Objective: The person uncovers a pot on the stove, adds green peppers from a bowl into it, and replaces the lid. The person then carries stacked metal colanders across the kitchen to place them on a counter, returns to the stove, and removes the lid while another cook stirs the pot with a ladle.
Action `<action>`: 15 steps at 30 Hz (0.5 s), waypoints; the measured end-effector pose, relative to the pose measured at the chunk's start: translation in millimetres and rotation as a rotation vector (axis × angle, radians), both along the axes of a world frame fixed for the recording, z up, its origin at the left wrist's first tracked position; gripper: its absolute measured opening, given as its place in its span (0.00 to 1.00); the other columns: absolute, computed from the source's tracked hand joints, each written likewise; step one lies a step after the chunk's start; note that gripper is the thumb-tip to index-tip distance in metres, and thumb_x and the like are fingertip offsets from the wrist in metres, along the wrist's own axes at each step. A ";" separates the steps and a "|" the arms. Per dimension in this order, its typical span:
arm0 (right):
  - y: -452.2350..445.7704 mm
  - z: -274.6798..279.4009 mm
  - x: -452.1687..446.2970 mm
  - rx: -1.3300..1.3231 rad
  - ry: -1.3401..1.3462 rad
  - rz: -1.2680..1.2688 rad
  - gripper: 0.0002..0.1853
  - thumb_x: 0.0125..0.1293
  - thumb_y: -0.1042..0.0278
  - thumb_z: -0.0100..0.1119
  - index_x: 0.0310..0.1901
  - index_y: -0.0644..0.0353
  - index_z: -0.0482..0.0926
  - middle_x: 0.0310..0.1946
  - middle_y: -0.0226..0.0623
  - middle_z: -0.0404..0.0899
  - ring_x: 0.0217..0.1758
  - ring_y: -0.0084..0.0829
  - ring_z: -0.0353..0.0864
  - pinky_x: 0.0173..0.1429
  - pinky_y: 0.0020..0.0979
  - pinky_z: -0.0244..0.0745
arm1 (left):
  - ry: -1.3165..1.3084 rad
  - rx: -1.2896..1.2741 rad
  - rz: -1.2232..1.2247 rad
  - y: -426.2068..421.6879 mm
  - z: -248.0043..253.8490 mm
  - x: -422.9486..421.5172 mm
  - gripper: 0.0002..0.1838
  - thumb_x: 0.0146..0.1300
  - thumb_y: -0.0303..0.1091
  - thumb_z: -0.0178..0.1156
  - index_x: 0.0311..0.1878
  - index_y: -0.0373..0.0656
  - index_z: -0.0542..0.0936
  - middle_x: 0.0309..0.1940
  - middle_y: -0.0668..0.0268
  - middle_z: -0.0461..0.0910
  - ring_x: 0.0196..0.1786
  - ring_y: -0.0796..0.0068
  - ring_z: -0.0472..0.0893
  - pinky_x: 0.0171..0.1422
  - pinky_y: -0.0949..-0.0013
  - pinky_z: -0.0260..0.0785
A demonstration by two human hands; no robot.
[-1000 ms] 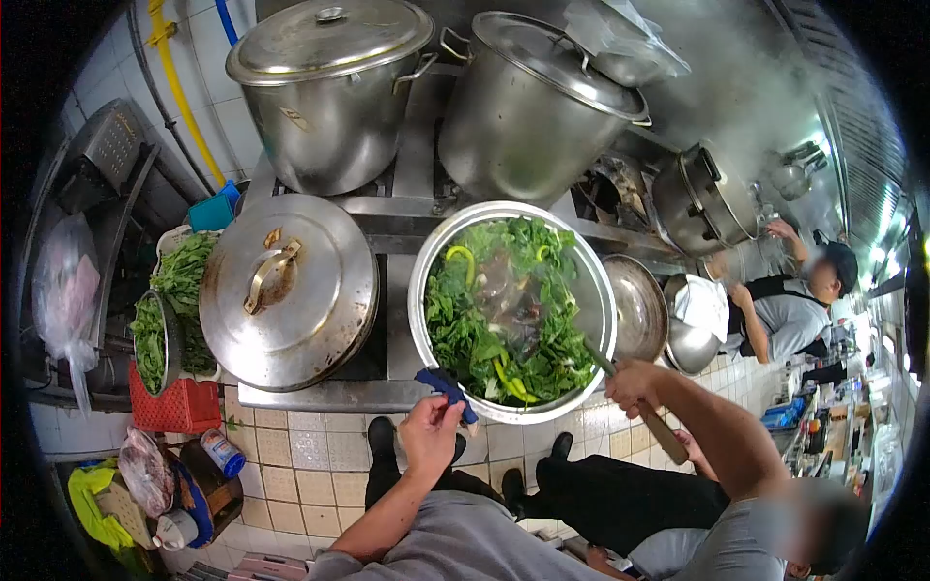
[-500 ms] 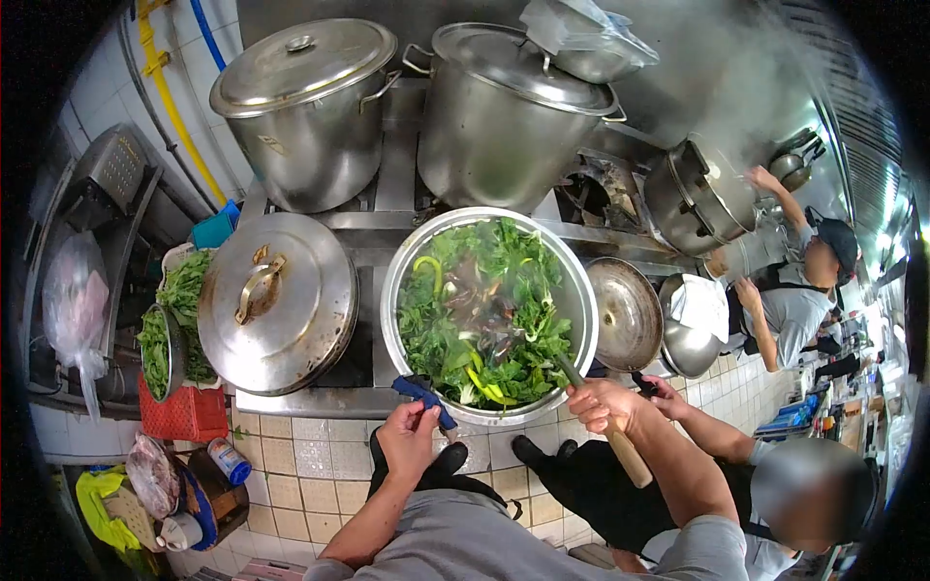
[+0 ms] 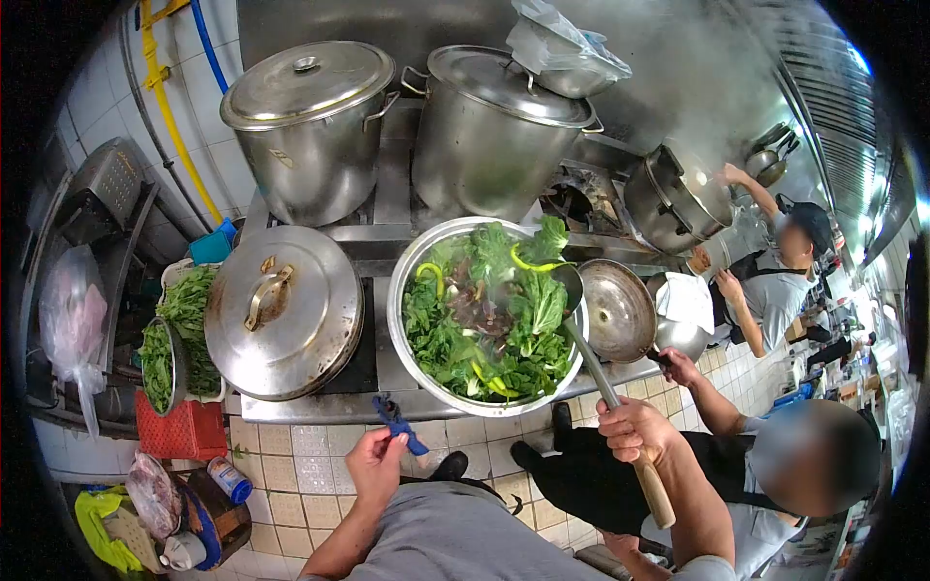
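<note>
My right hand (image 3: 635,431) is wrapped round the handle of a ladle (image 3: 593,363) with a wooden grip. The ladle's head is at the right side of a large steel pot (image 3: 399,363), against the leafy greens (image 3: 538,334). Greens and long green chillies (image 3: 429,279) ring a steaming dark middle whose contents I cannot make out. My left hand (image 3: 376,465) pinches a bunched blue cloth (image 3: 399,423) just in front of the stove edge, apart from the pot.
Two tall lidded stockpots (image 3: 310,145) stand behind; a wide lidded pot (image 3: 281,320) is left. A wok (image 3: 620,310) sits right, a co-worker's hand (image 3: 678,368) at its handle. Another person (image 3: 775,281) works farther right. Greens in a basket (image 3: 194,310) stand left.
The ladle head has come up out of the greens to the pot's right side, pushing leaves and a chilli upward. My left hand and the cloth have moved away from the pot's rim.
</note>
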State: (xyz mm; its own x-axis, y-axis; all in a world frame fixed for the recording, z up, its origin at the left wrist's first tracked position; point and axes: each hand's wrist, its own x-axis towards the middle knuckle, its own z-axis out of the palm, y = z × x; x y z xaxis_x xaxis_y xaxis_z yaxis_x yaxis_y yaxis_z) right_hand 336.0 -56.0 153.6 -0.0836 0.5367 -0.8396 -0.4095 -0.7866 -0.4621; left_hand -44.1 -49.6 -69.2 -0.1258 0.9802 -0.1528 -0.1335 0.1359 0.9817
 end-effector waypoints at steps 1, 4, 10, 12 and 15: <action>-4.3 5.1 -5.3 0.013 0.006 -0.018 0.06 0.68 0.76 0.54 0.41 0.51 0.72 0.18 0.19 0.58 0.10 0.13 0.52 0.11 0.23 0.47 | -0.008 0.000 0.006 -3.8 1.6 -7.7 0.07 0.65 0.22 0.68 0.44 0.32 0.81 0.37 0.61 0.87 0.38 0.79 0.85 0.45 0.73 0.80; -15.2 22.7 -21.3 0.014 -0.057 -0.048 0.07 0.68 0.78 0.55 0.42 0.53 0.72 0.17 0.20 0.57 0.10 0.14 0.52 0.11 0.23 0.48 | -0.019 -0.011 0.030 -11.9 5.6 -28.8 0.06 0.66 0.21 0.66 0.45 0.32 0.81 0.38 0.60 0.87 0.38 0.77 0.86 0.45 0.72 0.81; -19.6 35.2 -47.2 0.071 -0.109 -0.012 0.08 0.67 0.78 0.56 0.44 0.55 0.70 0.17 0.22 0.58 0.11 0.16 0.53 0.12 0.26 0.50 | 0.010 -0.055 0.015 -11.8 -2.0 -50.1 0.07 0.66 0.21 0.66 0.45 0.33 0.81 0.37 0.61 0.87 0.38 0.77 0.86 0.45 0.72 0.81; -13.4 32.1 -58.4 0.107 -0.169 0.028 0.08 0.67 0.77 0.56 0.45 0.56 0.70 0.17 0.23 0.59 0.10 0.17 0.54 0.12 0.27 0.53 | 0.015 -0.043 -0.013 -12.1 -0.6 -50.4 0.06 0.67 0.21 0.66 0.45 0.32 0.81 0.37 0.60 0.87 0.39 0.77 0.85 0.45 0.70 0.81; -1.0 17.0 -74.8 0.185 -0.460 0.136 0.09 0.68 0.75 0.57 0.46 0.57 0.70 0.17 0.25 0.62 0.11 0.20 0.59 0.13 0.29 0.57 | 0.028 -0.013 -0.069 -14.8 -2.0 -47.7 0.05 0.67 0.20 0.64 0.45 0.32 0.80 0.38 0.59 0.86 0.39 0.76 0.85 0.46 0.68 0.83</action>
